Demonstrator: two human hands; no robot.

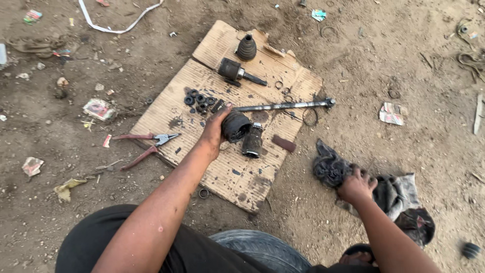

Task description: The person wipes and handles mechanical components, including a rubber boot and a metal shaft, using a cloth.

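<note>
My left hand [213, 132] grips a black rubber boot [235, 125] lying on a sheet of cardboard [232, 172]. The boot sits at the near end of a long steel axle shaft [283, 106]. Beside the boot lies a dark greasy cylindrical joint part [252, 140]. My right hand [356, 186] presses on a dirty grey rag [331, 167] spread on the dirt to the right of the cardboard.
On the cardboard lie a joint housing with stub [235, 71], another ribbed boot [246, 47], several small black bearing pieces [199, 100] and metal rings. Red-handled pliers [149, 144] rest at its left edge. A tyre [262, 250] lies near my legs. Litter is scattered on the dirt.
</note>
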